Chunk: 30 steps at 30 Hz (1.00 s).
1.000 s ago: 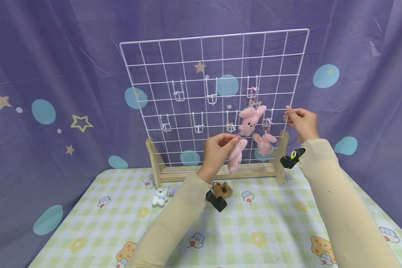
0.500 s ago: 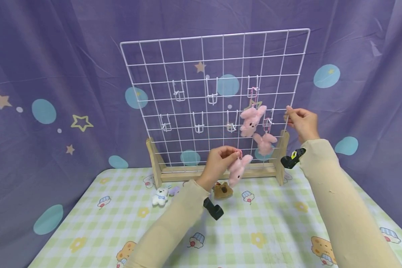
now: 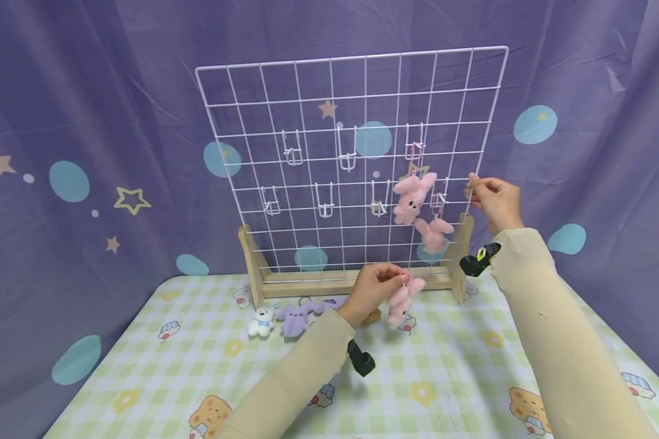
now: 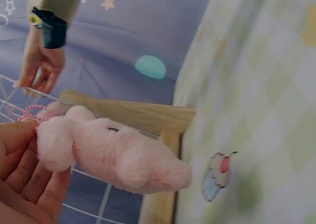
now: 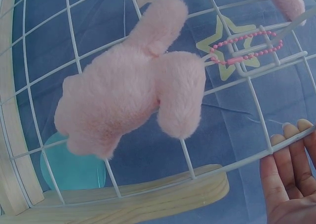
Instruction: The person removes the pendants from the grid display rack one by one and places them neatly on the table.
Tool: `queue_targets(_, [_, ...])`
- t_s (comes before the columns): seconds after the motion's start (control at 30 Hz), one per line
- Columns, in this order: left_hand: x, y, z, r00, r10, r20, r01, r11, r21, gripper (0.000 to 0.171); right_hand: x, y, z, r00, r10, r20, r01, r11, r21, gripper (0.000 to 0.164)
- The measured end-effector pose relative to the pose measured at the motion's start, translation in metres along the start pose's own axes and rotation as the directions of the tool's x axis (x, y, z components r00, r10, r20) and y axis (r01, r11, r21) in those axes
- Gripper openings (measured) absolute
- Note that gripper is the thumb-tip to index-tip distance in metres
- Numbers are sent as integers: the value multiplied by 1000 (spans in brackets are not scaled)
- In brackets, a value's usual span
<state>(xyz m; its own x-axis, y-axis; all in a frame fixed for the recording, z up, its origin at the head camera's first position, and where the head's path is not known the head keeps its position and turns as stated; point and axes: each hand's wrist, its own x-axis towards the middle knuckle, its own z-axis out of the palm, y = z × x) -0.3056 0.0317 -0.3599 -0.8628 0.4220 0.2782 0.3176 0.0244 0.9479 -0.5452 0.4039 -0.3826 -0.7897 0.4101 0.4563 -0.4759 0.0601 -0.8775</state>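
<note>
My left hand (image 3: pixel 369 291) pinches the pink bead chain (image 4: pixel 35 111) of a pink plush bunny (image 3: pixel 402 303). The bunny dangles low before the rack's wooden base, and the left wrist view shows it lying across close up. At the right edge of the white wire grid (image 3: pixel 351 59), my right hand (image 3: pixel 496 200) grips the side wire between thumb and fingers. Two more pink bunnies hang from hooks on the grid: an upper one (image 3: pixel 412 199) and a lower one (image 3: pixel 434 236). The right wrist view shows a hanging bunny's back, its chain looped over a hook.
Several bare hooks, such as the upper left one (image 3: pixel 293 157), sit on the grid. A white plush bear (image 3: pixel 262 323), two purple plush toys (image 3: pixel 293 321) and a brown plush (image 3: pixel 371 317), partly hidden by my left hand, lie before the wooden base (image 3: pixel 307 288).
My left hand has come down from the grid and slightly right, carrying the bunny by its chain. The purple toys show more and the brown one less. My right hand stays put.
</note>
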Motion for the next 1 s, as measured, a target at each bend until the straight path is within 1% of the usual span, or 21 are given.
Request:
queue_targets(0.07, [-2, -1, 4, 1000, -1, 16, 1, 1000, -23, 16, 0, 1, -1, 1000, 4, 1, -4, 1000, 13, 46])
queue_targets(0.13, [-2, -6, 7, 1000, -1, 25, 2, 999, -36, 16, 0, 1, -1, 1000, 10, -2, -10, 1000, 22, 46])
queue_targets(0.2, [1, -16, 11, 999, 2, 35, 0, 999, -48, 15, -1, 2, -2, 1000, 14, -2, -14, 1000, 24, 46])
queue_targets(0.33, [9, -36, 17, 999, 21, 41, -19, 999, -33, 14, -1, 2, -2, 1000, 20, -10, -20, 1000, 0, 47])
queue_targets(0.43, [13, -45, 21, 998, 41, 50, -41, 999, -12, 14, 0, 2, -2, 1000, 29, -7, -29, 999, -22, 48])
queue_targets(0.5, [15, -46, 24, 997, 49, 51, -49, 999, -3, 14, -1, 1, -2, 999, 36, -6, -36, 999, -27, 48])
queue_targets(0.6, [18, -47, 30, 998, 42, 39, -42, 999, 12, 12, 0, 2, -2, 999, 39, -4, -39, 999, -25, 49])
queue_targets(0.77, [21, -44, 40, 999, 44, 26, -44, 999, 3, 12, 3, 4, -4, 1000, 30, -5, -30, 999, -10, 48])
queue_targets(0.87, [21, -45, 42, 999, 46, 24, -46, 999, -1, 13, 4, 6, -5, 1000, 26, -4, -26, 1000, -12, 48])
queue_targets(1.0, [21, -50, 41, 1000, 27, 8, -27, 999, -23, 14, 5, 7, -5, 1000, 29, -5, -29, 999, -25, 48])
